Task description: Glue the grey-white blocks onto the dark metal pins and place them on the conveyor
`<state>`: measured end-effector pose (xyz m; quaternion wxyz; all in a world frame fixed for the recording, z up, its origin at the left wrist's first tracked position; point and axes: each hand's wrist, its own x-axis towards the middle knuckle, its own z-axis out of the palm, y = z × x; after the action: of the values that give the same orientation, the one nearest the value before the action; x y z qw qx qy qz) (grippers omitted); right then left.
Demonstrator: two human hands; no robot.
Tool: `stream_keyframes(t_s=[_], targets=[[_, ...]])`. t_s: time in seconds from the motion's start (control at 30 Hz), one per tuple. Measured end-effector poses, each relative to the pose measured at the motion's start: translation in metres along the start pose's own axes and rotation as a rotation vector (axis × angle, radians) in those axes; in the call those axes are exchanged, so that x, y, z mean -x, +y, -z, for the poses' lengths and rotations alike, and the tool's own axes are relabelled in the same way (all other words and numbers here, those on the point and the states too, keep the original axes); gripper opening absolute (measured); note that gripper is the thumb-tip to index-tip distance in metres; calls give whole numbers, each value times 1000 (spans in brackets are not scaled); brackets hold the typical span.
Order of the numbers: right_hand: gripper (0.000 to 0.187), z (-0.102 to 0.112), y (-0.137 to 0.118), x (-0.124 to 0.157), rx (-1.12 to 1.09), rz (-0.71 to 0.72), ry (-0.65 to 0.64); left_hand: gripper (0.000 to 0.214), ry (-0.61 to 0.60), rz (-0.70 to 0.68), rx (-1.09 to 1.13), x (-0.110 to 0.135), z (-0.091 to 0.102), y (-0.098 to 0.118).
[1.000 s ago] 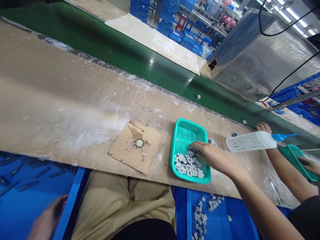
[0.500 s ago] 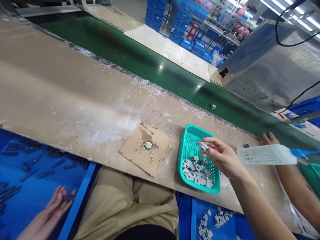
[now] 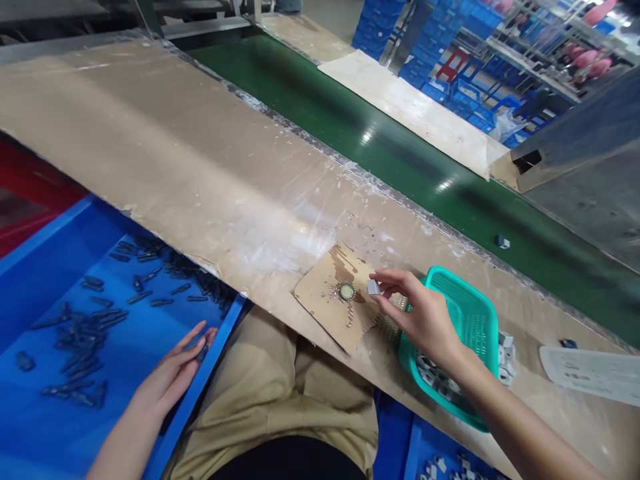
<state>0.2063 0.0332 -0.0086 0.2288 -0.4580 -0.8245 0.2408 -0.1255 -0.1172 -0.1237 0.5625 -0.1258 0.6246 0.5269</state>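
Note:
My right hand (image 3: 423, 313) pinches a small grey block (image 3: 373, 287) between thumb and fingertips, just right of a bottle cap (image 3: 346, 291) on a cardboard scrap (image 3: 320, 297). Behind that hand sits a teal basket (image 3: 473, 313) holding several more grey blocks (image 3: 433, 377). My left hand (image 3: 173, 370) rests at the right edge of a blue bin (image 3: 50, 280), fingers pressed together on a small dark piece (image 3: 203, 351). Several dark pieces (image 3: 83, 327) lie scattered in that bin.
A worn brown worktable (image 3: 175, 153) runs diagonally, with a green conveyor belt (image 3: 400, 160) behind it carrying one small part (image 3: 503, 241). A white bottle (image 3: 590, 373) lies at the right. Stacked blue crates (image 3: 450, 47) stand far back. Another blue bin (image 3: 440, 460) with grey blocks sits lower right.
My right hand lifted a grey block out of the teal basket and carried it left to the bottle cap. My left hand picked a dark piece from the blue bin. The view swung left.

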Motion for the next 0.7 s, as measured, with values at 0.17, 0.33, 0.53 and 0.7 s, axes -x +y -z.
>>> stream_keyframes(t_s=[0.17,0.33,0.53,0.7], targets=[[37,-21,2,-5,136,163,-45,39,14,-159,-152,-2,10,-11],[39,-24,5,-3,192,204,-48,49,41,-175,-453,3,23,-9],[36,-25,4,-3,227,214,-53,61,63,-108,-641,9,34,2],[34,-26,1,-2,237,217,-60,59,-78,16,-610,7,51,10]])
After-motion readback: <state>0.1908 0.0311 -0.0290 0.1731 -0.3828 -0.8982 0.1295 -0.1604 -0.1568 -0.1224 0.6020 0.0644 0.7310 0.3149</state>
